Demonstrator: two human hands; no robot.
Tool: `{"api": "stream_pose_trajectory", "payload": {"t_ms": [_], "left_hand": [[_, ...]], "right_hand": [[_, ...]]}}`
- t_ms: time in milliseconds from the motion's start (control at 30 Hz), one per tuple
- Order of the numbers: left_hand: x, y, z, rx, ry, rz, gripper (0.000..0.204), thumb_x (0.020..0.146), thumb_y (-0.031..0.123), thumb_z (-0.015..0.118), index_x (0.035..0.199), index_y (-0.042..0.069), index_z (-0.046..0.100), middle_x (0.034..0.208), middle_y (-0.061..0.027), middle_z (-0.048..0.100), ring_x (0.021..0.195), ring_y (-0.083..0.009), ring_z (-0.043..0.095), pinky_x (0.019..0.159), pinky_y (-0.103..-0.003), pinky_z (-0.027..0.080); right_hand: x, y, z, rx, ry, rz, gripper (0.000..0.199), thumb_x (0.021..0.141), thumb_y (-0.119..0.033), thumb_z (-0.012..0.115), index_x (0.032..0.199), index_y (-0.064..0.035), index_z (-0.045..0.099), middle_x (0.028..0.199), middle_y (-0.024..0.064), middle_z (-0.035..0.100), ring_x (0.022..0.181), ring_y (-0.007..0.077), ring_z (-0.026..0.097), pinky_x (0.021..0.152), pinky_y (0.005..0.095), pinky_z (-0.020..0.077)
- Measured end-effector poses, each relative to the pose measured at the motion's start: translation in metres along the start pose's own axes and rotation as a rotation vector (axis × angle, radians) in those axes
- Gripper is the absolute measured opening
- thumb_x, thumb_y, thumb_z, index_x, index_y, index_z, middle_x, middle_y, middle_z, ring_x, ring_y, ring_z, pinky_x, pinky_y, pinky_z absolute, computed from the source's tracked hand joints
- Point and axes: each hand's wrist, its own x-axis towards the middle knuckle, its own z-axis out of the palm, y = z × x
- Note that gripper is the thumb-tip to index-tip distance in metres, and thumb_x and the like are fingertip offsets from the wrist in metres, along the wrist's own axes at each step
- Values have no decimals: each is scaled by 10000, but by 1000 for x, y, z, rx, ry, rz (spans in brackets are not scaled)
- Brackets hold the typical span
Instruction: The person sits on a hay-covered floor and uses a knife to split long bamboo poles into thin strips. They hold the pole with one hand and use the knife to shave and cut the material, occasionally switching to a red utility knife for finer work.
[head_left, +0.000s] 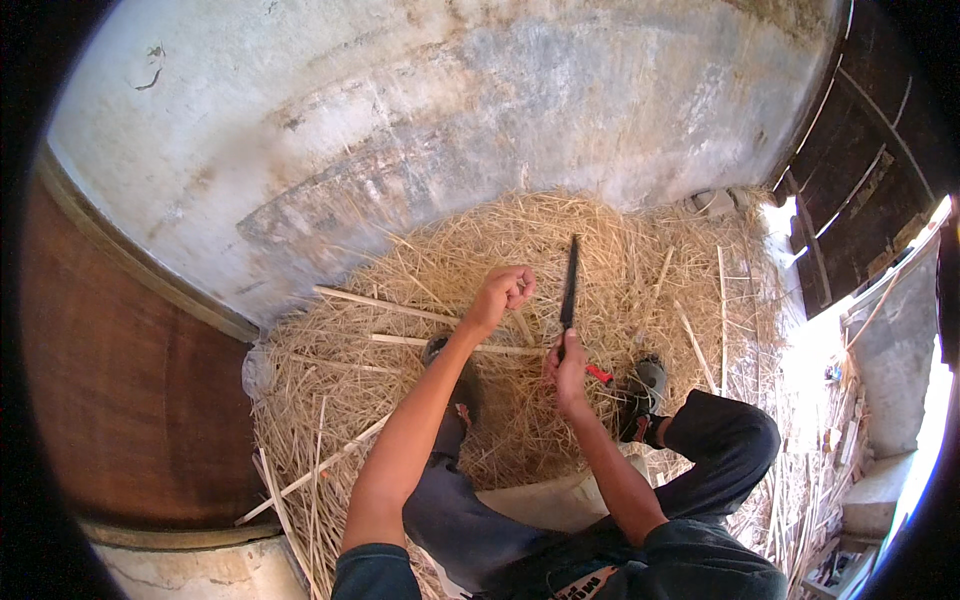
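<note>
My right hand [568, 368] grips the handle of a knife with a long dark blade [570, 280], its tip pointing up and away from me. To the left of the blade, my left hand [505, 296] is closed with its fingers curled in. Whatever those fingers may hold is hidden. Both hands are above a thick bed of dry straw [540, 225]. Just right of my right hand is a small red object [599, 374], too small to name.
Pale wooden strips [385, 303] lie across the straw. My shoe [647, 380] and bent knee are on the right. A stained plaster wall [480, 110] rises at the back. A brown wooden panel [140, 370] stands left; dark boards [855, 150] are at upper right.
</note>
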Motion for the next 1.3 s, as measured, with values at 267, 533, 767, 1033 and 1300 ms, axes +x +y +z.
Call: {"api": "stream_pose_trajectory", "payload": {"t_ms": [267,533,767,1033,1300], "left_hand": [[17,4,12,120,-163,-31,128,774,108,432,670,66,495,590,23,343,513,-97,250,509,-292,211],[1,-7,-4,147,-117,-64,101,739,96,432,644,71,459,582,20,339,505,-87,218,500,-299,199],[13,-2,1,187,-169,-49,109,749,123,457,649,84,435,614,12,332,566,-112,254,564,-312,232],[8,-1,-17,114,155,49,126,902,149,438,849,66,517,742,8,441,659,-110,351,682,-304,324],[11,12,11,293,66,45,187,1026,225,496,936,78,570,789,25,473,803,-119,461,870,-333,402]], "right_hand": [[41,123,-92,-519,-5,292,431,1047,-512,436,863,-123,459,591,-13,408,418,109,338,388,285,268],[-2,4,-9,48,-42,-139,335,1087,-393,388,910,-117,455,639,2,443,465,134,391,425,317,347],[31,172,-100,-1266,-194,-195,440,1074,-387,413,1012,18,575,721,190,566,646,390,542,638,521,449],[-4,87,-60,-214,-2,233,360,1048,-494,462,951,-148,467,574,-16,390,404,112,329,381,307,280],[17,110,-79,-467,45,-3,358,1065,-463,450,967,-119,468,650,-15,426,495,100,390,451,288,353]]}}
